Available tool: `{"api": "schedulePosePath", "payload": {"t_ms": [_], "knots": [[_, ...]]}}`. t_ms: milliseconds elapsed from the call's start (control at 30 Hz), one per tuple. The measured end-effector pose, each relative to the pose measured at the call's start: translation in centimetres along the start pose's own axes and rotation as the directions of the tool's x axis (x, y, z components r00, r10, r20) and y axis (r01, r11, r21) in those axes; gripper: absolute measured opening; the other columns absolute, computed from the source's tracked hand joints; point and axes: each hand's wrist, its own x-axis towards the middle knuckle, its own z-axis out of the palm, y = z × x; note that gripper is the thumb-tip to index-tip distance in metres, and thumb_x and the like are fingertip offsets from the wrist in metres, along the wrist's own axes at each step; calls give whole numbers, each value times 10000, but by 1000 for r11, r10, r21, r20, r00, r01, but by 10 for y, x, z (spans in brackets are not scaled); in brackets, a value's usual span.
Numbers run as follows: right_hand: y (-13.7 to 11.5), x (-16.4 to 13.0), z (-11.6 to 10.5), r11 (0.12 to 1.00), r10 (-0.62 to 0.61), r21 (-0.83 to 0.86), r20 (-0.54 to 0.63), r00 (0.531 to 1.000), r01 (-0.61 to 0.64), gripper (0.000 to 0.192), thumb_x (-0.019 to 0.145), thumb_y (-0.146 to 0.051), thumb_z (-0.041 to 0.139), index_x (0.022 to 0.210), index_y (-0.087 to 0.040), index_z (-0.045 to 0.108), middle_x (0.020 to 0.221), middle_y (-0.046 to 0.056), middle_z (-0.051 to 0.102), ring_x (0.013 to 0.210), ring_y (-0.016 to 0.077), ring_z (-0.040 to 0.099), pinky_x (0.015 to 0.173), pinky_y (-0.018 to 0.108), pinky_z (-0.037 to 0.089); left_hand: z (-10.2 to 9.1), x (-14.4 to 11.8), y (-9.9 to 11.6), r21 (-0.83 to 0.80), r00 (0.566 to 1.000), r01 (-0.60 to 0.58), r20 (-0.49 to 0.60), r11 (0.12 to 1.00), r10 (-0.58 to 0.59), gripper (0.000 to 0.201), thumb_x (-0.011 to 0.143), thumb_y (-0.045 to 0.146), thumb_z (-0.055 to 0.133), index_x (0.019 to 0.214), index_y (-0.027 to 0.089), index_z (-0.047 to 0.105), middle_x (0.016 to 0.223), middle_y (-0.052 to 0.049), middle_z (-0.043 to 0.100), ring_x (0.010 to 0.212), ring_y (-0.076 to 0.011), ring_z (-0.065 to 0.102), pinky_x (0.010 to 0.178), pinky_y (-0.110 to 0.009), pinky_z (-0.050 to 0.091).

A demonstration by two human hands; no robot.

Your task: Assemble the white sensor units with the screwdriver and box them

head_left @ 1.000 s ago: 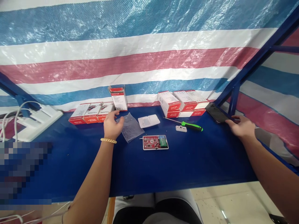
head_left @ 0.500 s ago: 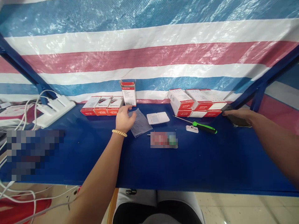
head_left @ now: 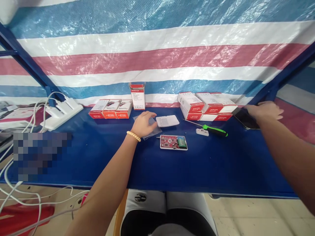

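My left hand [head_left: 144, 124] hovers over or rests on a clear plastic bag [head_left: 153, 133], thumb and fingers apart, holding nothing I can see. Just right of it lies a white plastic cover [head_left: 168, 121]. In front of that sits an opened detector [head_left: 169, 142], its red circuit board and green battery exposed. At the far right my right hand [head_left: 265, 111] is spread by a dark phone [head_left: 246, 119] lying on the table; whether it touches the phone is unclear. Between them are a green and black screwdriver [head_left: 216, 130] and a small white plastic part [head_left: 202, 132].
Red and white boxes stand along the back: a low row [head_left: 110, 113] at left, one upright open box [head_left: 138, 98], and a stacked group [head_left: 205, 107] at right. A white power strip [head_left: 61, 114] with cables lies left. Striped sheeting [head_left: 157, 59] hangs behind the blue table [head_left: 197, 170].
My left hand has moved right over the plastic bag, closer to the white cover. My right hand has shifted, its fingers now spreading to the right past the phone. The view has tilted slightly.
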Motion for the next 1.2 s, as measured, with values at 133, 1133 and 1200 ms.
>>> {"api": "schedulePosePath", "payload": {"t_ms": [133, 1133, 1200], "knots": [[-40, -63, -45, 884, -85, 466, 72, 994, 42, 94, 655, -169, 627, 745, -175, 654, 767, 83, 650, 784, 221, 605, 800, 399, 460, 0, -1, 10, -42, 978, -109, 172, 993, 115, 226, 748, 222, 598, 956, 166, 665, 937, -56, 692, 889, -212, 624, 840, -362, 504], [-70, -163, -42, 458, -885, 738, 429, 180, 496, 183, 735, -195, 564, 814, -205, 729, 793, 47, 715, 705, 196, 639, 679, 328, 489, -10, -2, 27, -67, 842, -141, 517, 988, 155, 461, 667, 495, 726, 1013, 193, 684, 974, -60, 633, 859, -223, 619, 719, -314, 490], [-70, -161, -44, 440, -891, 745, 431, 142, 501, 172, 729, -209, 589, 811, -216, 741, 822, 45, 718, 731, 199, 646, 689, 328, 495, -10, -1, 17, -62, 893, -109, 432, 992, 125, 313, 760, 369, 635, 1015, 194, 689, 981, -60, 647, 887, -218, 625, 796, -335, 495]]}}
